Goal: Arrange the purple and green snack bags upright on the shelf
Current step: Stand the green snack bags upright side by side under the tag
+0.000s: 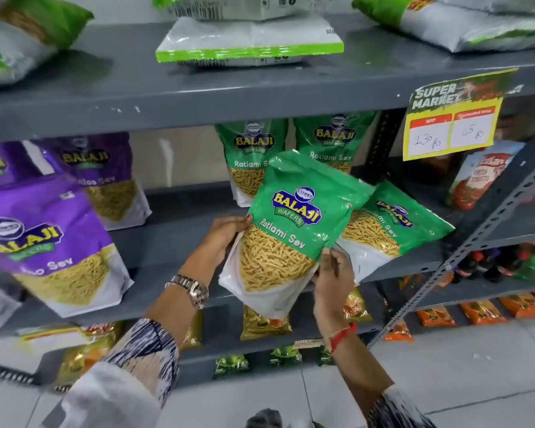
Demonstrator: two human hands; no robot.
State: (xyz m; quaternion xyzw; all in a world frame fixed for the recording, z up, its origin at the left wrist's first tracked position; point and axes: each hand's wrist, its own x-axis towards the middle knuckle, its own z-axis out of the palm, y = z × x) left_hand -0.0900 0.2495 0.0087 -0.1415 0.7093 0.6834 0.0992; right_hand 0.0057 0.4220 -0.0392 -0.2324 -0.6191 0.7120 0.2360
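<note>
Our left hand [226, 233] and right hand [332, 273] pinch a green bag [294, 230] by its sides, mid frame, tilted, off the shelf [179, 239]; two green bags [250, 159] stand behind; one green bag [393, 230] leans at right; purple bags [50, 242] at left lean too; we think about half is left.

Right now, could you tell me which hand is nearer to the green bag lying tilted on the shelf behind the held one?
Right. The right hand sits right beside that tilted green bag, gripping the held green bag at its lower right edge; the left hand grips the held bag's far left edge.
</note>
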